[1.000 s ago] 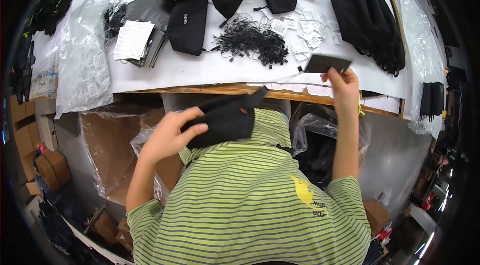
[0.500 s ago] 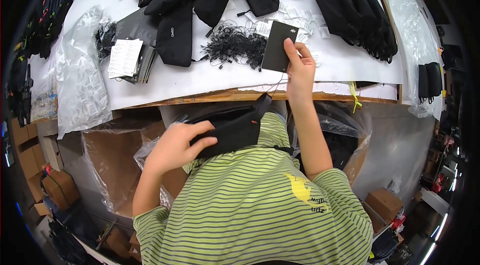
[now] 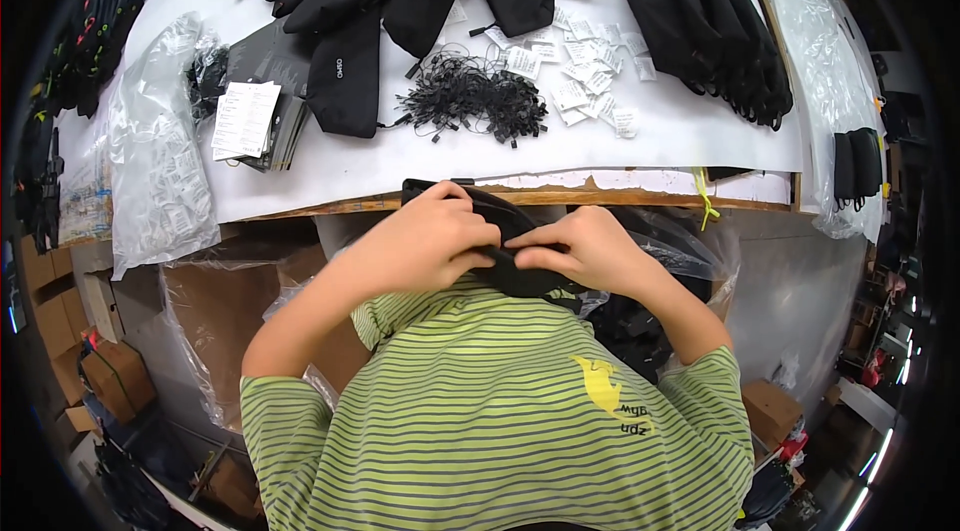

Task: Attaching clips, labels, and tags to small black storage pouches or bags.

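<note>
A black fabric pouch (image 3: pixel 525 278) is held in front of my shirt, just below the table's near edge. My left hand (image 3: pixel 440 239) is closed on its left side, thumb and fingers pinching the cloth. From the right, my right hand (image 3: pixel 588 249) has its thumb and fingertips closed at the pouch's edge, close to the left fingertips. The black card tag is out of sight, and I cannot tell whether it lies inside the pouch.
On the white table are black string loops (image 3: pixel 470 99), small white packets (image 3: pixel 590 81), and a stack of cards (image 3: pixel 245 121). Black pouches (image 3: pixel 345 76) lie at the back, with more pouches (image 3: pixel 705 31) at right. A clear plastic bag (image 3: pixel 165 151) hangs over the left edge.
My right hand has come down from above the table to the pouch, and the black card tag has gone from view. My left hand has moved up and right with the pouch.
</note>
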`<move>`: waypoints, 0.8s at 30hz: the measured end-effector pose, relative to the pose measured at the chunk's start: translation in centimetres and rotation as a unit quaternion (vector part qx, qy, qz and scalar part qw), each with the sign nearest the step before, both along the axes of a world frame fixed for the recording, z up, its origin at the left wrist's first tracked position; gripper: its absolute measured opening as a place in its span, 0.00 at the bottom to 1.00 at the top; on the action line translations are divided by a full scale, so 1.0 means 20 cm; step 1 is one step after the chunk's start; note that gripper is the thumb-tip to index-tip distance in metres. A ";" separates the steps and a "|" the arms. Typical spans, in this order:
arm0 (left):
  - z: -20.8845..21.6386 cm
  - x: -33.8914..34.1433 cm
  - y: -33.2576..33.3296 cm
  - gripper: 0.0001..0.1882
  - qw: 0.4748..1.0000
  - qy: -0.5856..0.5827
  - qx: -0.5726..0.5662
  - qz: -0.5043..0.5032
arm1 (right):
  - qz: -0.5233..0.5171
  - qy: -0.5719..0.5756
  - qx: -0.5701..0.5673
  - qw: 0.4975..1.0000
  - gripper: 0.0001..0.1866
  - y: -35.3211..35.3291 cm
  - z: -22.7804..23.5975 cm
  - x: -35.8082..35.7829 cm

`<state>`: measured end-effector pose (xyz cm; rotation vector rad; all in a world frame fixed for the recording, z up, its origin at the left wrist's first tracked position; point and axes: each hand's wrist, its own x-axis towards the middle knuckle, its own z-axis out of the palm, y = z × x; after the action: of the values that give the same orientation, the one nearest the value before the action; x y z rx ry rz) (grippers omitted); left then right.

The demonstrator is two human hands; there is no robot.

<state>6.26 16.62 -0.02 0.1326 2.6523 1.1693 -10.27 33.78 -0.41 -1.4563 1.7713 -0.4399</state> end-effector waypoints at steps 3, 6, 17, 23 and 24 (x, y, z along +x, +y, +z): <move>0.00 -0.20 -0.11 0.12 0.982 -0.059 0.175 0.047 | 0.052 0.017 -0.032 0.998 0.20 0.04 0.03 -0.03; -0.22 -0.55 -0.23 0.11 0.967 0.125 0.047 0.216 | 0.034 0.013 -0.067 0.997 0.18 0.04 0.01 -0.02; -0.33 -0.81 -0.39 0.10 0.917 0.216 0.109 0.318 | -0.009 0.181 -0.198 0.963 0.10 0.08 0.10 -0.12; 0.07 -0.39 -0.22 0.07 0.947 0.287 -0.004 0.146 | -0.012 0.280 -0.257 0.925 0.09 -0.03 0.15 -0.17; 0.05 -0.34 -0.20 0.08 0.924 0.331 -0.101 0.161 | -0.015 0.288 -0.270 0.919 0.09 -0.06 0.16 -0.16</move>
<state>-0.53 12.54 1.07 0.0609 3.4869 1.0651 -13.49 32.56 2.87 -2.1087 2.2471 -0.5907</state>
